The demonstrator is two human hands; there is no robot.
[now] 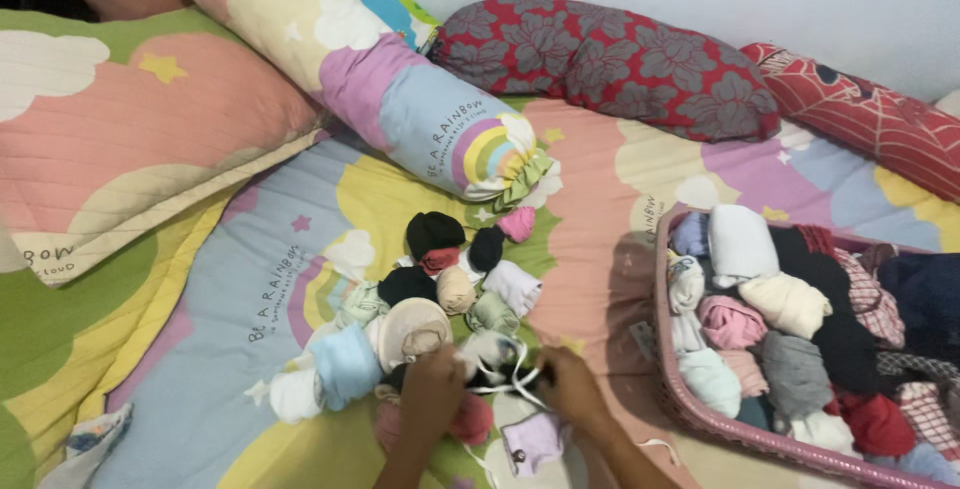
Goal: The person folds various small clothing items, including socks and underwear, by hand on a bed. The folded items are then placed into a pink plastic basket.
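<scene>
Both hands low on the bed: left hand and right hand each in a closed grip on a white-strapped garment. Rolled pile beside them; pink basket already well filled, loose pieces left

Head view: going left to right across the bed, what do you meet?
Pastel quilted pillow → rainbow bolster → pile of rolled garments, with the left hand and right hand on a white strap → pink basket of rolled clothes.
</scene>
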